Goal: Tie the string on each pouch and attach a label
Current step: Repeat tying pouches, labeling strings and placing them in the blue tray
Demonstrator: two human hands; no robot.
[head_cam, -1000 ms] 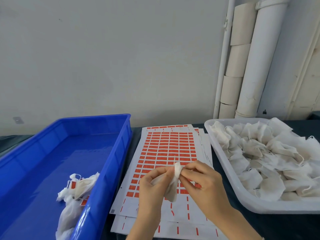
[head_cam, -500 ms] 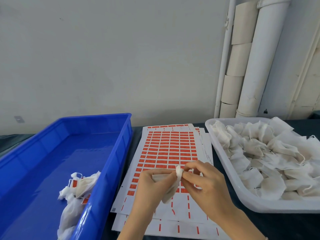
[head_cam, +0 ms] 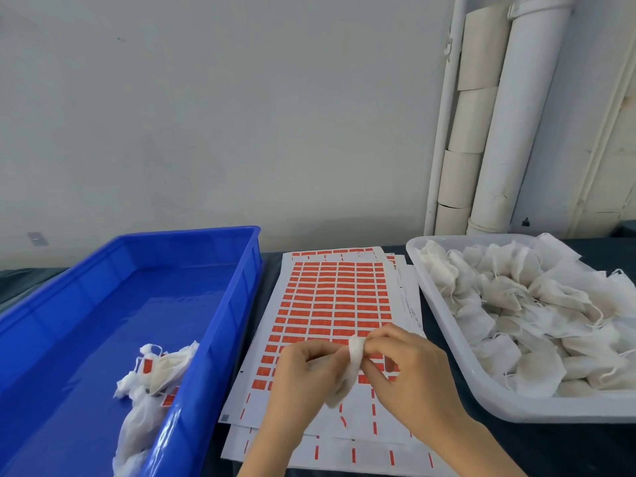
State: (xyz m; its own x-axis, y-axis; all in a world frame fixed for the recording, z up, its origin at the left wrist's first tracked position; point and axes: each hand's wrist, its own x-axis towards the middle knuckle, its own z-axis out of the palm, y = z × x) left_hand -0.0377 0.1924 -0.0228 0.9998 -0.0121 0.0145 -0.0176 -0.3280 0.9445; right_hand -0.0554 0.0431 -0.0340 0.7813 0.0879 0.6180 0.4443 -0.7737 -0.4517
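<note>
The pouch (head_cam: pixel 351 370) being worked sits in the lower centre of the frame, held up above the label sheets (head_cam: pixel 337 297). It is a small bag of thin white gauzy fabric. Its top is gathered into a bunched tip that pokes up between the fingertips, and its limp body hangs down between the two palms. Its string is too fine to make out.

Both forearms come in from the bottom edge. The left hand (head_cam: pixel 303 373) shows its back to the camera, knuckles up, with fingers curled and pinching the left side of the gathered neck. The right hand (head_cam: pixel 409 370) meets it from the right, fingers bent inward, fingertips pinching the same neck just beside the left hand's. Both hands grasp the pouch.

The label sheets lie fanned in a loose stack on the dark table (head_cam: pixel 550 449). The top sheet carries a grid of orange-red labels, and its lowest rows show only thin red dashes.

In the left of the frame a blue bin (head_cam: pixel 206 304) holds a few tied pouches (head_cam: pixel 155 370) against its near right wall, with red labels showing among them. In the right of the frame a white tray (head_cam: pixel 433 304) is heaped with loose white pouches (head_cam: pixel 533 304). White pipes (head_cam: pixel 516 132) run up the wall at the upper right.
</note>
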